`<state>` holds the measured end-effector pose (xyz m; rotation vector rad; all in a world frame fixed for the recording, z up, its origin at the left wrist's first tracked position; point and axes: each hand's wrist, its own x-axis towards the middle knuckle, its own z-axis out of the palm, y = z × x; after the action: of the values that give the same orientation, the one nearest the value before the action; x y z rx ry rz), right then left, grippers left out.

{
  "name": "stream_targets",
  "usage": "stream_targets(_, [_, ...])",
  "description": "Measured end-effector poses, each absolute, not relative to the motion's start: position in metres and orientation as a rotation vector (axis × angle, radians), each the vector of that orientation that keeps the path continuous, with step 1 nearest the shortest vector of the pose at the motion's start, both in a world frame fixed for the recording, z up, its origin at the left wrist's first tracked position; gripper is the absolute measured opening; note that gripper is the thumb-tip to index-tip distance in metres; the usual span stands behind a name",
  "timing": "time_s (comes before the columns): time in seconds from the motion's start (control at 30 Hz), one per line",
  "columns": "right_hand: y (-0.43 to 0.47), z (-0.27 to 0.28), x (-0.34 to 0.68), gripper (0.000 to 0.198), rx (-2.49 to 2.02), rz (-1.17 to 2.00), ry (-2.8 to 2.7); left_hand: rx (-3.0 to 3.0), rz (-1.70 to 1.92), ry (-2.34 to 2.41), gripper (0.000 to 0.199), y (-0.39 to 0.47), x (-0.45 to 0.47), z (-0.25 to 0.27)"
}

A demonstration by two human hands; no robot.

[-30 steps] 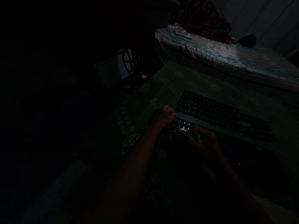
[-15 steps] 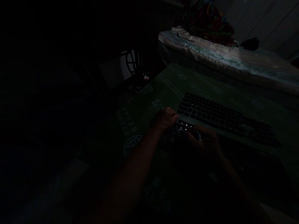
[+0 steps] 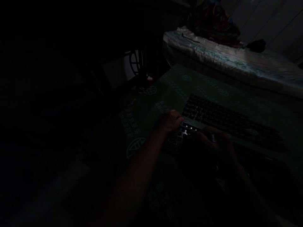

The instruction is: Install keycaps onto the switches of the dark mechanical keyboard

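Observation:
The scene is very dark. My left hand point(image 3: 171, 121) is closed on the far left corner of an opened keyboard base point(image 3: 173, 141), which shows pale cut-out shapes and small bright spots. Over the same base, to the right, is my right hand point(image 3: 219, 140), its fingers curled round a small bluish-grey object point(image 3: 210, 136) that is too dark and blurred to name. The right hand's fingertips and most of the base's right part lie in shadow. Just beyond both hands rests a black panel of keyboard keys point(image 3: 227, 119), lying flat.
Everything lies on a green board point(image 3: 165, 85) printed with pale globe marks and characters. A patterned mattress point(image 3: 227, 60) runs along the back right, with red floral cloth point(image 3: 215, 28) and a dark item point(image 3: 257, 45) on it. A dark round wire grille point(image 3: 134, 63) stands behind the board's left side.
My right hand has shifted right along the base, uncovering more of the pale cut-outs. My left hand keeps its hold. The whole view has slid slightly.

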<state>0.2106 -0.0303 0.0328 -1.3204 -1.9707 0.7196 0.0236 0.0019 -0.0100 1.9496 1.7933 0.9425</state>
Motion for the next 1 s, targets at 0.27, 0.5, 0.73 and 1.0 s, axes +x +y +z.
stream_targets(0.27, [-0.0227,0.0244,0.2086,0.019,-1.207,0.64,-2.047,1.94,0.943,1.808,0.022,0.0024,0.0237,-0.0117])
stream_targets(0.5, [-0.0233,0.0252,0.208,0.019,-1.171,0.616,-2.046,1.945,0.95,1.804,0.022,0.0031,0.024,-0.0131])
stream_targets(0.73, [-0.0221,0.0294,0.2116,0.019,-1.252,0.575,-2.022,1.948,0.946,1.798,0.022,0.0018,0.0241,-0.0114])
stream_targets(1.0, [-0.0211,0.0252,0.2064,0.018,-1.005,0.505,-2.171,1.943,0.95,1.806,0.022,0.0042,0.0236,-0.0129])
